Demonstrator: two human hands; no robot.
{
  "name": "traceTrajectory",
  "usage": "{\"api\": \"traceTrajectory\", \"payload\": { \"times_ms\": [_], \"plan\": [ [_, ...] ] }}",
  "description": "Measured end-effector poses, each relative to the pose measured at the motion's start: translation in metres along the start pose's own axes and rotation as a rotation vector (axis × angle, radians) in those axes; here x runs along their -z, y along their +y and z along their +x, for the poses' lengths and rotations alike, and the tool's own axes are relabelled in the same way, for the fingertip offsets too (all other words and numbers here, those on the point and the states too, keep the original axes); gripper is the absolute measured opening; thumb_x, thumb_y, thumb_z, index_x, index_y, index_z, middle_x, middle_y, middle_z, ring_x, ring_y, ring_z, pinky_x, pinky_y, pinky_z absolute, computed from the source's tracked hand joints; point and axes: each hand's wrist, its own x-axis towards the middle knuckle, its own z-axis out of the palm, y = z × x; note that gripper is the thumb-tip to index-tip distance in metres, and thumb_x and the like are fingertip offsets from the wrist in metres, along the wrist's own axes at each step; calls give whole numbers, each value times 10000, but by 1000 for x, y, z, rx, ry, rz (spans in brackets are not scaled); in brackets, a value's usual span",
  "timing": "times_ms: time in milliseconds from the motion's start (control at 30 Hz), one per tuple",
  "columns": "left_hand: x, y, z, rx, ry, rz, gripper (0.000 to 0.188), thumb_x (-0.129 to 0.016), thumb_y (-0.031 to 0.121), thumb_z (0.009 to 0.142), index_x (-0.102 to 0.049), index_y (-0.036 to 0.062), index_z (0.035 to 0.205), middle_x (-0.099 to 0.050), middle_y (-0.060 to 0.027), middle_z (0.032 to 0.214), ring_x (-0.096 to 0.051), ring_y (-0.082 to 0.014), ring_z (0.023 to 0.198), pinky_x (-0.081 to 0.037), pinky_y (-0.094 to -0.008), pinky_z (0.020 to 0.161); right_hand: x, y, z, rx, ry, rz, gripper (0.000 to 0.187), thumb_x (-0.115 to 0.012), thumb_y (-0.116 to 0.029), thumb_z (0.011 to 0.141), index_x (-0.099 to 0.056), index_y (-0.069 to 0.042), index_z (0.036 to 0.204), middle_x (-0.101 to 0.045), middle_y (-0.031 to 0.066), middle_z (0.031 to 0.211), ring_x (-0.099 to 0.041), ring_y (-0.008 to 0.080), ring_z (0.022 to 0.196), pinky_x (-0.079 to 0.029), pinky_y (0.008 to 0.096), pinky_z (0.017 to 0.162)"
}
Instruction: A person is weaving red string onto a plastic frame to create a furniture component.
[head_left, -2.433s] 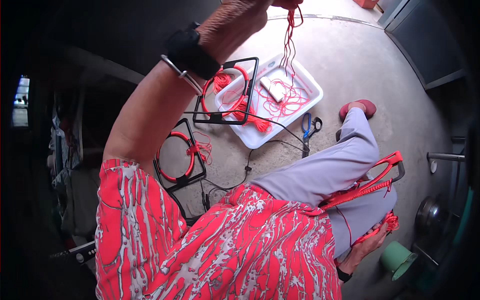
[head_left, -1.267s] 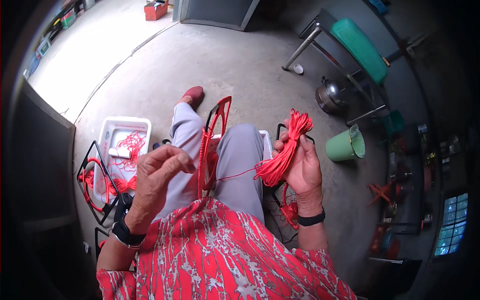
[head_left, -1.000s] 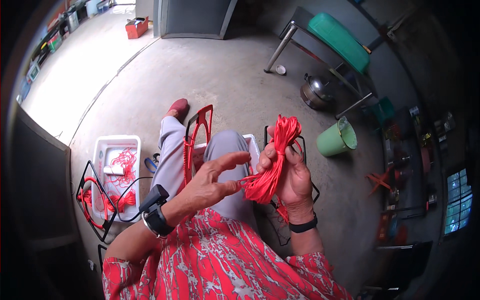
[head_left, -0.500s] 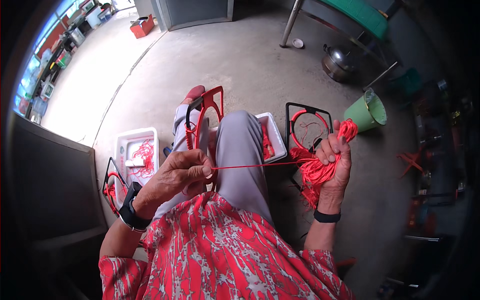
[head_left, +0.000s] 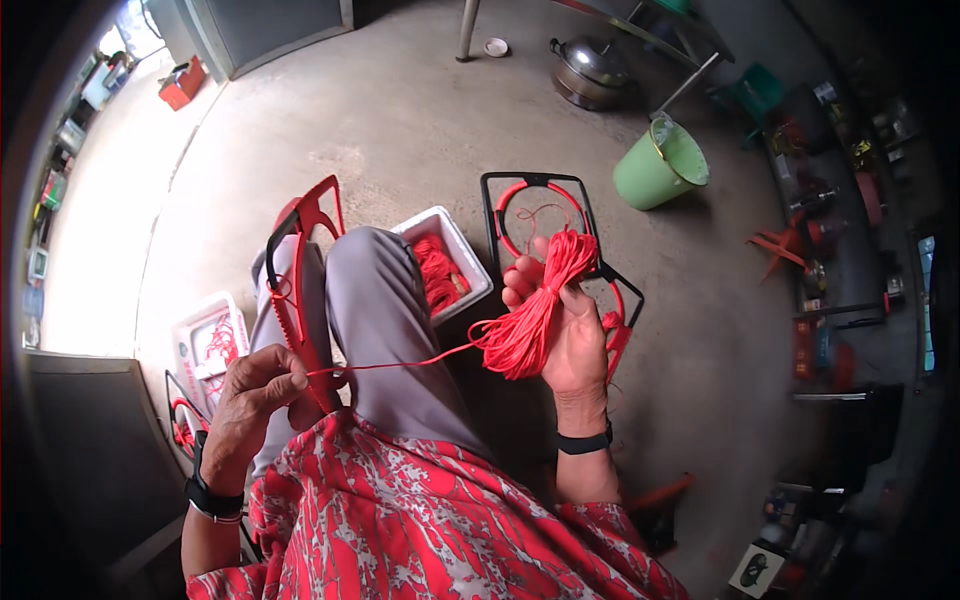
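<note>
A tied bundle of thin red cord (head_left: 525,335) lies across the palm of my right hand (head_left: 580,345), its narrow waist held between the thumb and the curled fingers. From the bundle one strand runs left over my knee, sagging slightly. Its other end is pinched between thumb and forefinger of my left hand (head_left: 262,385), beside my left thigh. Between my legs stands a red and black plastic frame (head_left: 307,230), close to the left hand. Beyond my right knee, a white box (head_left: 474,268) contains more red cord (head_left: 437,272).
Past the right hand lie black frames with red rings (head_left: 540,180). A white tray (head_left: 183,345) with loose red cord sits at far left. Ahead right are a green bucket (head_left: 645,175), a lidded metal pot (head_left: 588,75) and a small white dish (head_left: 496,47). Cluttered shelves line the right.
The view has turned to the right. My right hand has rolled its palm upward, baring the bundle's tied waist, and the strand between the hands has gone from taut to slightly slack.
</note>
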Motion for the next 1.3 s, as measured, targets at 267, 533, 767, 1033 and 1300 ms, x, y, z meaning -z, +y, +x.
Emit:
{"api": "traceTrajectory", "payload": {
  "times_ms": [267,533,767,1033,1300],
  "plan": [
    [8,-15,8,10,-10,-77,221,-665,218,875,-573,29,808,-582,-33,595,-530,-104,515,-409,-237,504,-16,-10,-4,-56,-101,35,637,-543,-247,899,-281,-36,1440,-462,205,1349,-496,337,1213,-400,421,1041],
    [15,-23,9,74,-76,-173,180,-654,172,883,-576,23,817,-582,-24,625,-526,-93,537,-411,-229,523,-37,-1,1,-96,-147,205,718,-549,-177,858,-198,-12,1463,-482,208,1331,-553,334,1146,-476,455,972],
    [23,-24,10,73,-91,-217,154,-648,140,886,-582,7,846,-581,-21,628,-521,-83,526,-414,-226,496,-53,6,6,-101,-89,-136,753,-659,-195,848,-237,-31,1449,-572,163,1195,-625,272,1016,-537,401,869],
    [-7,3,22,72,-230,-237,184,-598,97,913,-588,-6,1065,-520,19,615,-479,-51,491,-355,-201,445,-72,23,1,-98,110,-560,600,-678,-78,842,-362,-34,1350,-579,211,1166,-643,288,986,-541,360,840],
    [-62,-14,45,122,-215,-243,335,-574,91,914,-513,-75,1198,-554,-15,604,-467,-71,454,-349,-233,410,-71,45,-7,-202,68,-274,586,-424,-435,980,-261,-96,1429,-435,194,1371,-443,309,1272,-367,430,1043]
  ]
}}
